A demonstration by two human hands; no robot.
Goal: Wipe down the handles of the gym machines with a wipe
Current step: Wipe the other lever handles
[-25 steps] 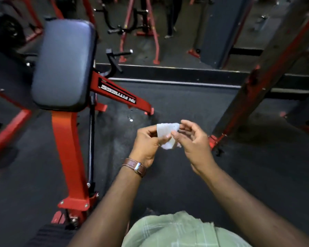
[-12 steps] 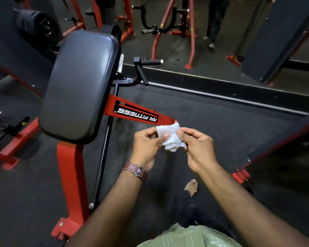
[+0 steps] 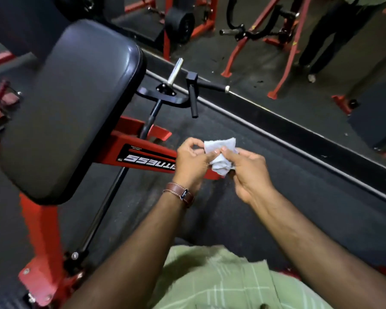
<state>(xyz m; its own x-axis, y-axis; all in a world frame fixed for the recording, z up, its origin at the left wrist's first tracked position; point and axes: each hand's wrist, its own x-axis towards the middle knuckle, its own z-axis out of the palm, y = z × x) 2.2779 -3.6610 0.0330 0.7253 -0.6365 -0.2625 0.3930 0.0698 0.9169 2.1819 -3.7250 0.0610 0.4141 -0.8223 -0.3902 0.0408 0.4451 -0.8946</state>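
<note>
Crumpled white paper wipe (image 3: 221,156) is pinched at frame centre by left hand (image 3: 191,161) and right hand (image 3: 247,172), each grip closed on it. Wipe prep judged; black bar handle (image 3: 193,101) above is untouched, to be reached next.

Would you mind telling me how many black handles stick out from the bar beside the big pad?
2: a vertical handle pointing down just right of the pad, and a horizontal handle running right from its top. Any on the pad's far side would be hidden.
</note>
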